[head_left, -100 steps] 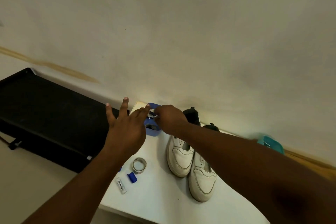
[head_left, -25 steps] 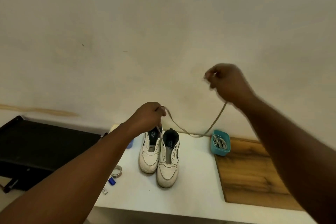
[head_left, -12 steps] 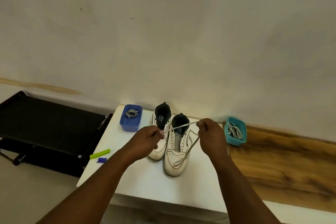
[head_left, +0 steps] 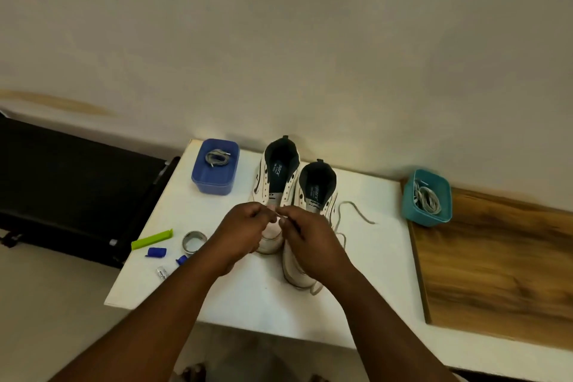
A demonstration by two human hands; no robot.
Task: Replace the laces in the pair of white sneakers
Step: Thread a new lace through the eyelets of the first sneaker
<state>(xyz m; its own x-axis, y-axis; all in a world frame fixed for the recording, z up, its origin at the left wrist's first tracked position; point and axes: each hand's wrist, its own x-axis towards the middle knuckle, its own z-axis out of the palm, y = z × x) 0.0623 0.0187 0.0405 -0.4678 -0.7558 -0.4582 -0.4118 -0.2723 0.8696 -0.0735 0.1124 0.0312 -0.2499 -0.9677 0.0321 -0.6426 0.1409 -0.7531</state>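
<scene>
Nearest the camera, two bare forearms are seen reaching forward over a white table [head_left: 248, 298] with a smooth, matte top. The left hand [head_left: 245, 234] and the right hand [head_left: 310, 242] are brought together above the toes of the sneakers, fingers curled; a pale lace [head_left: 356, 211] appears to be pinched between them at the fingertips, though the exact grip is partly hidden. From under the right hand the lace is trailed out to the right, where its loose end is laid in a soft curve on the tabletop.

The right sneaker [head_left: 313, 192] and the left sneaker [head_left: 277, 174] are stood side by side in the middle of the table, toes toward the person, white and smooth outside with dark linings. Their eyelets look unlaced at the top, so the threading is judged to be at its very start: old laces seem to be out, and both shoes are left to be laced.

To the left, a green clip [head_left: 152, 239], a roll of tape [head_left: 193, 242], small blue caps [head_left: 156, 252] and a small white tube [head_left: 162, 273] are scattered. Farther back, a blue tub [head_left: 214, 186] of rounded plastic is set, with a grey lace coiled inside. At the right edge a teal tub [head_left: 426, 214] holding pale laces is placed, partly on a wooden board [head_left: 496, 273] with a visible grain. A black bench [head_left: 62, 180] is seen at the left, and a plain wall [head_left: 279, 40] behind all.
</scene>
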